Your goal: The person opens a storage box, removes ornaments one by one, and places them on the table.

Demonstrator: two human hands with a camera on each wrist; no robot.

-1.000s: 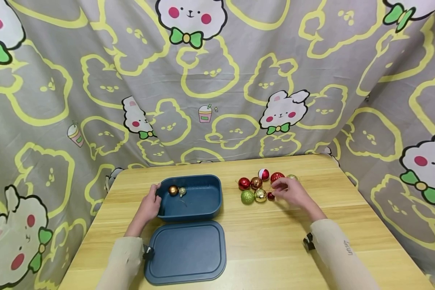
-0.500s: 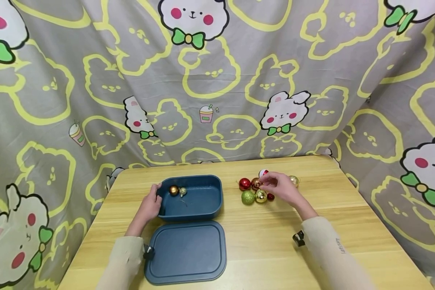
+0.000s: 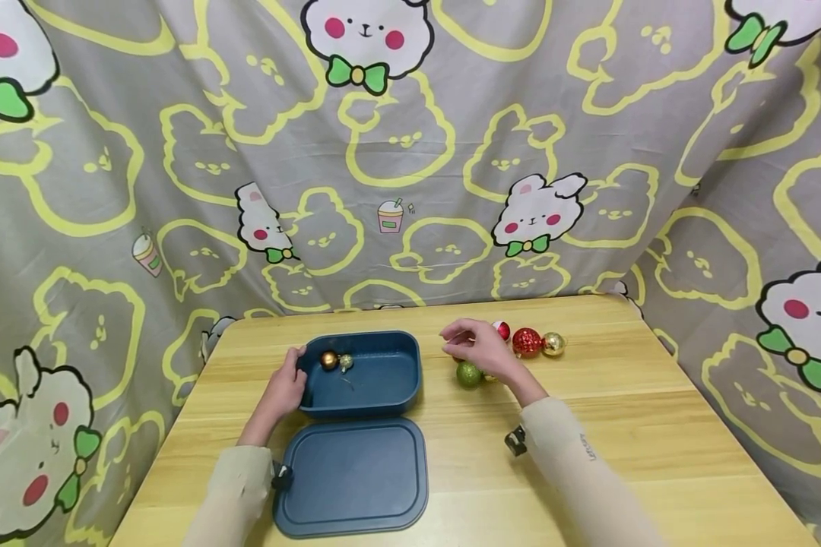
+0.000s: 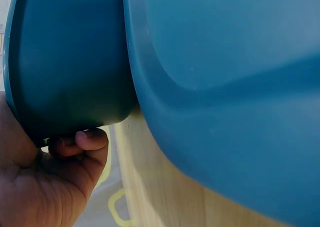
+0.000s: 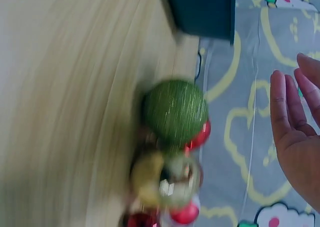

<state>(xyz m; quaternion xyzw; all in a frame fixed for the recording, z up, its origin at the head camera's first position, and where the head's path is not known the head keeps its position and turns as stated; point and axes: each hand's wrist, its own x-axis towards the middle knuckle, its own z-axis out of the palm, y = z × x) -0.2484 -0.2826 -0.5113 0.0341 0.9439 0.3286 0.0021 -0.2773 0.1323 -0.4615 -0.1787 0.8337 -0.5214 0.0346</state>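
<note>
My left hand grips the left end of a dark blue plastic box; in the left wrist view its fingers curl at the box's wall. Inside lie a copper bauble and a small gold bauble. Between the box and a cluster of Christmas baubles, my right hand hovers, its fingers loosely extended with nothing visible between them. Below it sit a glittery green bauble and a shiny gold one. The hand and wrist hide part of the cluster in the head view.
In front of the box lies its blue lid, flat on the wooden table. Right of my right hand are a red-and-white bauble, a textured red bauble and a gold bauble. A patterned curtain hangs behind.
My right hand has moved left across the baubles toward the box, uncovering the textured red and gold ones. The left hand has stayed at the box's end.
</note>
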